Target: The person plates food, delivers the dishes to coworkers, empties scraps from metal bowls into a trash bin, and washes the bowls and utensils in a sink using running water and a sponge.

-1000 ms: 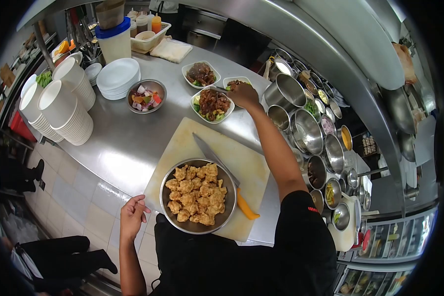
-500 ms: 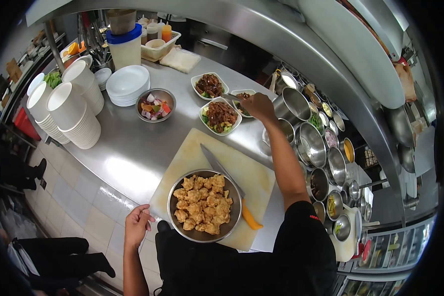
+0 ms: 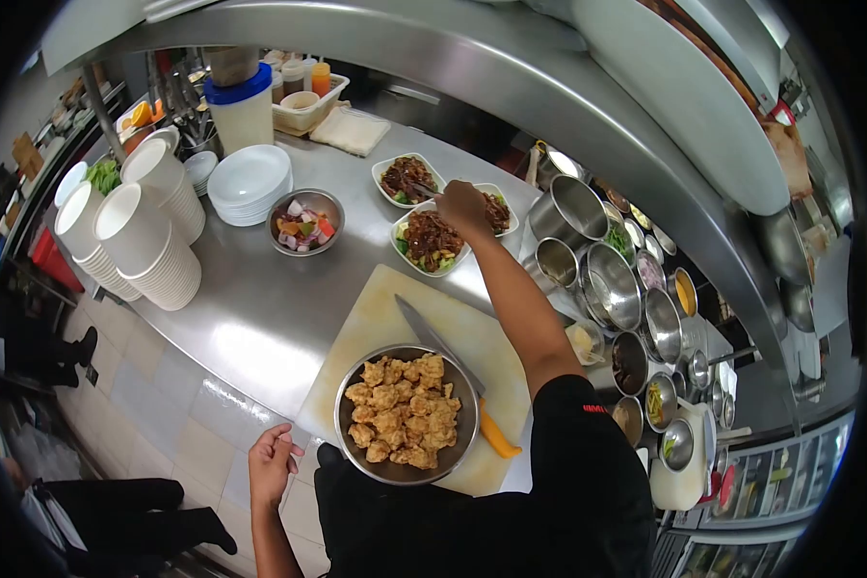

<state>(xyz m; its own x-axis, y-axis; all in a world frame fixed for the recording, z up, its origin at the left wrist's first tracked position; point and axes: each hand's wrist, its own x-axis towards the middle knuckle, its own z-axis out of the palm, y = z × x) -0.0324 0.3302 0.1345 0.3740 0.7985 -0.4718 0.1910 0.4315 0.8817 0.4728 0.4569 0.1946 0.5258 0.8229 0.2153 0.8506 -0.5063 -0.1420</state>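
My right hand [image 3: 462, 208] is closed round a slim metal utensil [image 3: 426, 191], its kind not clear. Its tip reaches the saucy dark meat in the rear white bowl [image 3: 380, 185]. Just below the hand is the front white bowl [image 3: 404, 262], with meat over green vegetables. A third white bowl [image 3: 513, 216] is partly hidden behind the hand. My left hand [image 3: 274, 466] hangs beside the counter edge, fingers loosely bent and apart, holding nothing. Nearest to it is a steel bowl [image 3: 346, 435] of fried battered pieces [image 3: 405, 409] on the cutting board [image 3: 356, 318].
A knife [image 3: 438, 342] with a yellow handle lies on the board behind the steel bowl. Stacked white tubs [image 3: 154, 250], plates [image 3: 250, 188] and a bowl of chopped vegetables [image 3: 303, 226] stand left. Steel containers [image 3: 568, 212] line the right. Another person's legs [image 3: 130, 511] show at lower left.
My right hand has moved left with the utensil, from the right-hand white bowl to the rear one. My left hand stays low beside the counter, and the view has shifted slightly.
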